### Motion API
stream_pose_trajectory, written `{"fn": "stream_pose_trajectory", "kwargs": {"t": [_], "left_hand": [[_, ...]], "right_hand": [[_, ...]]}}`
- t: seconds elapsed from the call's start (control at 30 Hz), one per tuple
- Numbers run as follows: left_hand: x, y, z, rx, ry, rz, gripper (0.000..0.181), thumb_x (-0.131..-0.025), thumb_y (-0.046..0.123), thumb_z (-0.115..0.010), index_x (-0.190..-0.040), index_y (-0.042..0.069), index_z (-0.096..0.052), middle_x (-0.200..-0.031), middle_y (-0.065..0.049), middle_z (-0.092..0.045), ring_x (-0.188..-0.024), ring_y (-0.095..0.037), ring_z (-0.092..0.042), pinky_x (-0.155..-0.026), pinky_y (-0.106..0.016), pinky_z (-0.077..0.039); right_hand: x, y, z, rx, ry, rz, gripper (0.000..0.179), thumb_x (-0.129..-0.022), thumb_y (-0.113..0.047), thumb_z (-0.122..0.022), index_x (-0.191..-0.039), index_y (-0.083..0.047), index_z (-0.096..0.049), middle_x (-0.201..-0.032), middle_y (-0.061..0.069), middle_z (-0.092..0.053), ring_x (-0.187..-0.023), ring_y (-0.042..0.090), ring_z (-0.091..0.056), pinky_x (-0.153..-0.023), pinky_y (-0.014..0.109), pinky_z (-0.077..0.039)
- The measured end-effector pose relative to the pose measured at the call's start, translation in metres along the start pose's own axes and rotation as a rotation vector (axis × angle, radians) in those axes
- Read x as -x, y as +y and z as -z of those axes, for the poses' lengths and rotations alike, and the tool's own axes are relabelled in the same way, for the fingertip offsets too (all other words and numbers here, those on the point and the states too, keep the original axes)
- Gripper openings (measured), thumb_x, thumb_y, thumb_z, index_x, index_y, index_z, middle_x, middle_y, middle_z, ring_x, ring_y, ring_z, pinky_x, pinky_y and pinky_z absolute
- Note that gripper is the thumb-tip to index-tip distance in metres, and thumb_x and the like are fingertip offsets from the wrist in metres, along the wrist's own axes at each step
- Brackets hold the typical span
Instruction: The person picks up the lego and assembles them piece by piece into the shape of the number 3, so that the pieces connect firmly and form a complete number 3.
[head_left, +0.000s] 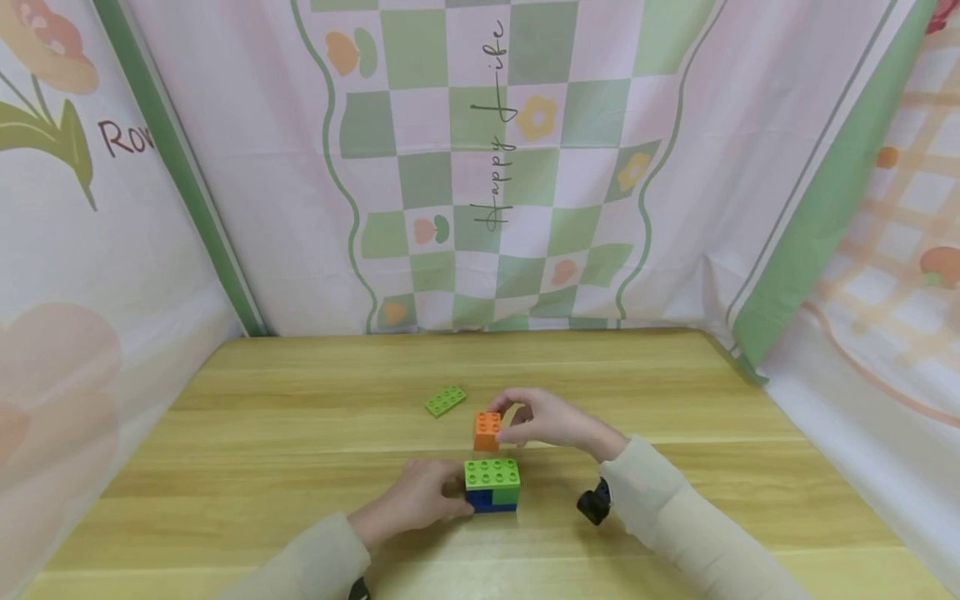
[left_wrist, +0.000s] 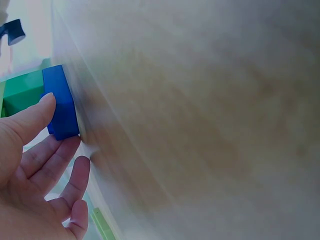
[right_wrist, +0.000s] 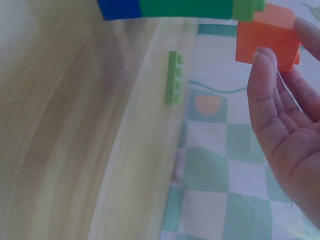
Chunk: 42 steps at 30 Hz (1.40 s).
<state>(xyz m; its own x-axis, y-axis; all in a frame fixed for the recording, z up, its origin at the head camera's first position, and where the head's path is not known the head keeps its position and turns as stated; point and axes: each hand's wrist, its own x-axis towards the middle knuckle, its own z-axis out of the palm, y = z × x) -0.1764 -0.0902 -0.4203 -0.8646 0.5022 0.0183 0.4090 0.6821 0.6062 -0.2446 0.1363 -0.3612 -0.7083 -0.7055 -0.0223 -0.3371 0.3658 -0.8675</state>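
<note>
With 12 o'clock toward the far edge in the head view, a patterned cloth [head_left: 472, 175] lettered "Happy Life" hangs at 12, behind the wood-grained desk [head_left: 247, 467]. Pale sleeves [head_left: 675, 517] reach in from about 7 and 5 o'clock.

The person's right grip [head_left: 551, 421] lies at 1 to 2 o'clock from the brick stack [head_left: 492, 498], narrowed to a pinch on the orange brick, which sits at its 9 o'clock between thumb and fingertips. The left grip [head_left: 412, 496] is at 9 o'clock of the stack, holding it at the low blue part, thumb on one side and fingers on the other; the stack is at this grip's 3 o'clock.

The stack has blue at the bottom, blue and green side by side above, and a lime layer with eight studs on top. At 11 o'clock from it, apart from both hands, a flat lime plate [head_left: 446, 402] lies slantwise on the desk. Smallest is the four-studded orange brick [head_left: 487, 432], just beyond the stack at 12 o'clock, its studs upward; the right wrist view shows it against the cloth.
</note>
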Motion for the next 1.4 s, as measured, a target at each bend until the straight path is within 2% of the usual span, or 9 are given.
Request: {"fn": "stream_pose_trajectory", "kwargs": {"t": [0.23,0.5,0.77,1.0,1.17,1.4], "left_hand": [[0.0,0.001,0.001,0.018,-0.012,0.014,0.038,-0.074,0.029,-0.075,-0.109,0.018,-0.066,-0.106,0.005,-0.065,-0.099,-0.015,-0.056,-0.083,-0.04,-0.032],[0.0,0.0,0.001,0.031,-0.013,0.012,0.038,-0.074,0.029,-0.075,-0.109,0.02,-0.066,-0.107,0.006,-0.065,-0.1,-0.015,-0.056,-0.084,-0.04,-0.032],[0.001,0.001,0.001,0.029,-0.01,0.012,0.038,-0.074,0.03,-0.075,-0.109,0.019,-0.066,-0.106,0.006,-0.065,-0.1,-0.015,-0.056,-0.085,-0.041,-0.032],[0.002,0.002,0.001,0.023,-0.005,0.013,0.037,-0.073,0.029,-0.075,-0.107,0.019,-0.066,-0.106,0.007,-0.065,-0.099,-0.014,-0.056,-0.085,-0.041,-0.032],[0.002,0.003,0.002,0.034,-0.014,0.018,0.037,-0.073,0.029,-0.075,-0.109,0.02,-0.066,-0.107,0.007,-0.065,-0.101,-0.015,-0.056,-0.086,-0.042,-0.032],[0.002,0.004,0.003,0.044,-0.032,0.035,0.039,-0.074,0.029,-0.075,-0.11,0.02,-0.065,-0.109,0.007,-0.064,-0.103,-0.017,-0.055,-0.087,-0.043,-0.032]], "right_hand": [[0.009,-0.008,-0.001,0.035,-0.008,0.027,0.032,-0.085,-0.019,-0.067,-0.114,-0.01,-0.057,-0.107,0.005,-0.053,-0.08,0.022,-0.061,-0.07,0.04,-0.051],[0.016,-0.009,0.001,0.007,-0.002,0.045,0.033,-0.085,-0.018,-0.067,-0.115,-0.01,-0.057,-0.107,0.007,-0.053,-0.078,0.023,-0.061,-0.07,0.043,-0.051],[0.022,-0.011,0.001,0.018,-0.013,0.056,0.032,-0.085,-0.018,-0.067,-0.114,-0.009,-0.058,-0.106,0.008,-0.054,-0.079,0.024,-0.06,-0.07,0.036,-0.051],[0.028,-0.012,0.001,-0.012,-0.022,0.043,0.033,-0.085,-0.016,-0.067,-0.115,-0.007,-0.057,-0.105,0.009,-0.054,-0.081,0.032,-0.059,-0.069,0.043,-0.051],[0.032,-0.012,0.001,-0.014,-0.028,0.029,0.034,-0.085,-0.016,-0.066,-0.116,-0.007,-0.058,-0.106,0.009,-0.055,-0.081,0.029,-0.059,-0.071,0.048,-0.05],[0.034,-0.01,0.002,-0.008,-0.041,0.02,0.037,-0.085,-0.016,-0.066,-0.12,-0.007,-0.058,-0.106,0.007,-0.059,-0.08,0.028,-0.059,-0.07,0.047,-0.05]]}}
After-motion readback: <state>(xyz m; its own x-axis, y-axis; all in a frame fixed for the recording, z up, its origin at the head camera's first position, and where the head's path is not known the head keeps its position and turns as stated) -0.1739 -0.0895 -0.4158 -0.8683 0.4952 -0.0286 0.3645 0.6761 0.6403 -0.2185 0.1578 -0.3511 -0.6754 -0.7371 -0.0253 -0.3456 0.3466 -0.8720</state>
